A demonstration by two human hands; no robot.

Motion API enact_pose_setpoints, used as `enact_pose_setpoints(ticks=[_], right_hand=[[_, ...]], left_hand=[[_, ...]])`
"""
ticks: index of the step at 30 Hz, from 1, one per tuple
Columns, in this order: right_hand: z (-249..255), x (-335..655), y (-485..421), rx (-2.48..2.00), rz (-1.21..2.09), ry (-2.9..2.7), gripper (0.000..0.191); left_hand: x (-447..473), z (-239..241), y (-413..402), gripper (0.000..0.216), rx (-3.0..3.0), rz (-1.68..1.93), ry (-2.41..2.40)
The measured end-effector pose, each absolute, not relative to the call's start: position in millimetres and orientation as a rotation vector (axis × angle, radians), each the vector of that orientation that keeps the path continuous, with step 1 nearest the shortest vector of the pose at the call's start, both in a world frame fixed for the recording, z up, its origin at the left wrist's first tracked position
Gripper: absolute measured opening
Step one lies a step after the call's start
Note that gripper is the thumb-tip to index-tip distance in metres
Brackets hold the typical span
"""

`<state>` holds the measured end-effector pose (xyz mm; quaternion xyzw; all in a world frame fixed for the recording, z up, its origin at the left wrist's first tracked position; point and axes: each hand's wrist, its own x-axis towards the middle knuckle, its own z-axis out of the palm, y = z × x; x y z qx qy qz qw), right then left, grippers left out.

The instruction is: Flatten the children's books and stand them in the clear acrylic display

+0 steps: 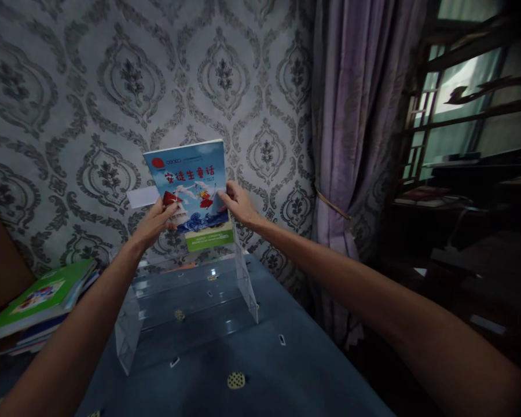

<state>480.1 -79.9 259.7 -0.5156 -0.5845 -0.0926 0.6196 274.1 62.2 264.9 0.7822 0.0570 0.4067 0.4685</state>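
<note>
A blue book [202, 197] with red lettering and a green band stands nearly upright between my two hands, its cover facing me. My left hand [155, 223] grips its left edge, with the thumb on the cover. On the opposite edge, my right hand [239, 202] holds it with the thumb in front and fingers behind. Below and around the book's lower end is a clear acrylic rack [245, 278] with several tiers. Whether the book's bottom rests on a tier I cannot tell. A white card [142, 197] shows beside the book, near my left hand.
A stack of books with a green one [47, 295] on top lies at the left, beside a brown box [4, 266]. The rack stands on a blue tablecloth [295, 382] against the patterned wall. A purple curtain [347, 116] hangs at the right.
</note>
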Motion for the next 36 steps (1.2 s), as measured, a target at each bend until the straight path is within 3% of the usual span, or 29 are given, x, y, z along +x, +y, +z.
enact_pose_setpoints(ticks=[7,15,18,23,36], right_hand=[[247.6,491.4,-75.0,-1.222,-0.166,-1.333,0.024],[231.4,500.3,-81.5,-1.36,-0.27,-1.35,0.021],[228.6,497.9,-81.9,-1.393,-0.378,-1.352,0.017],[221.8,493.6,-77.7,-1.42,-0.485,-1.23,0.032],[214.8,506.3,-75.8,-1.53,-0.308,-1.275,0.023]], left_hand=[[282.7,252.6,67.7,0.048,1.9,0.982,0.171],[291.5,245.7,61.7,0.026,1.906,0.988,0.266],[291.5,245.6,59.6,0.033,1.864,1.046,0.319],[288.8,247.0,52.5,0.046,1.881,0.994,0.314],[299.3,251.1,51.3,0.047,2.039,0.983,0.345]])
